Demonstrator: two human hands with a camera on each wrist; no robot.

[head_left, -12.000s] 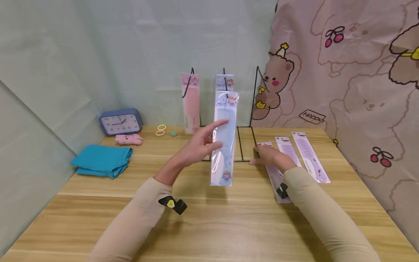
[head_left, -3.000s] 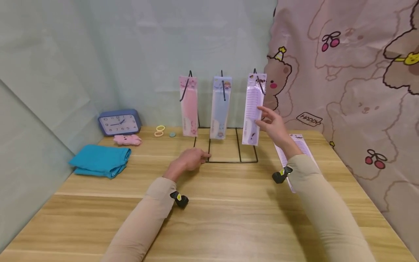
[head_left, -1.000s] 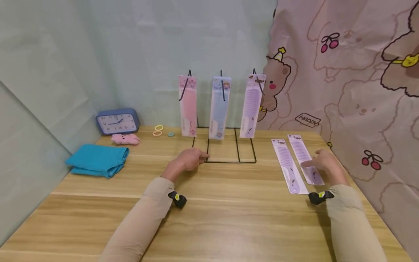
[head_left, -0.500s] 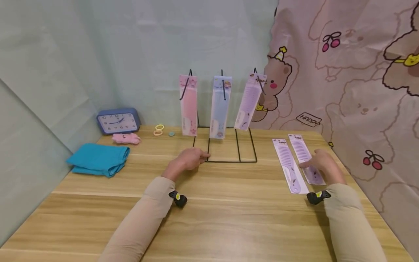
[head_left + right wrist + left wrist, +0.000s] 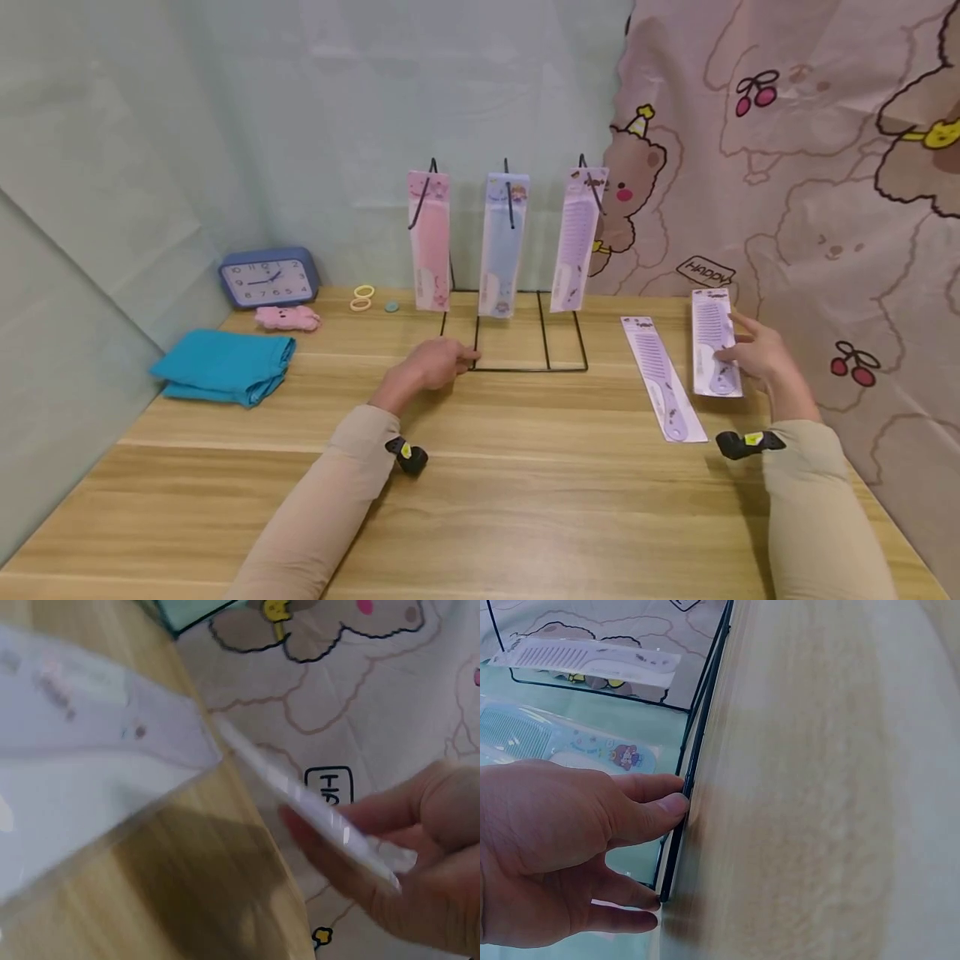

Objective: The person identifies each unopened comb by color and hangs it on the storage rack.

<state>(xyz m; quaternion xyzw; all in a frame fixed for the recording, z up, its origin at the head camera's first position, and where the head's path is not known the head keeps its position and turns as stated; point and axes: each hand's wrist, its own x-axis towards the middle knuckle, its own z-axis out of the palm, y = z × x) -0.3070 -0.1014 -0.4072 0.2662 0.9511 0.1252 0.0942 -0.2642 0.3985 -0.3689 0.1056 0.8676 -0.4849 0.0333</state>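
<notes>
My right hand (image 5: 765,357) pinches a packaged purple comb (image 5: 708,333) by its right edge, tilted up off the table; in the right wrist view that package (image 5: 315,810) shows almost edge-on between thumb and fingers. Another packaged purple comb (image 5: 663,379) lies flat to its left. My left hand (image 5: 433,364) pinches the front bar of a black wire display rack (image 5: 532,370), as the left wrist view shows with thumb and index finger on the bar. From the rack's hooks hang a pink comb package (image 5: 431,250), a blue one (image 5: 501,258) and a purple one (image 5: 576,250).
Left of the rack are a blue clock (image 5: 268,278), a pink plush toy (image 5: 287,317), a folded teal cloth (image 5: 225,365), two hair ties (image 5: 362,298) and a small green disc (image 5: 392,307). Cloth backdrops stand behind and beside the wooden table (image 5: 480,500).
A purple comb package was hung on the right hook, swung and settled. My right hand moved to the table and has now raised another purple package. My left hand stays at the rack's front bar.
</notes>
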